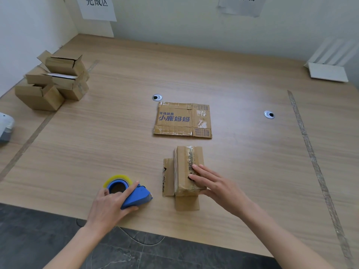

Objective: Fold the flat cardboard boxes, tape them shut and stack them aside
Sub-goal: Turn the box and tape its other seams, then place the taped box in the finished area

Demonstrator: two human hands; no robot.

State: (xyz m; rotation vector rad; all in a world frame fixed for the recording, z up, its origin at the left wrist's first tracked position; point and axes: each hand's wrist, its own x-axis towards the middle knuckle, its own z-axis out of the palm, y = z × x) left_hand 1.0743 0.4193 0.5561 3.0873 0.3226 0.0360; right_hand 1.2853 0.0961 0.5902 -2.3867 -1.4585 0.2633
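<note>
Two hands are working at the near edge of the wooden table [242,78]. Between them a folded box [187,169] is standing near the middle of that edge, with a flap lying flat on its left side and another sticking out toward the near edge. The right hand [213,183] is resting on the box's top and right side, fingers straight and spread, pressing down. Well to the left of the box, the left hand [110,202] is gripping a blue tape dispenser [129,191] sitting on the table, index finger lying along its top. Just beyond the folded box, a flat box [182,119] with blue lettering is lying on the table. At the far left, a stack of boxes [54,82] is sitting by the wall.
</note>
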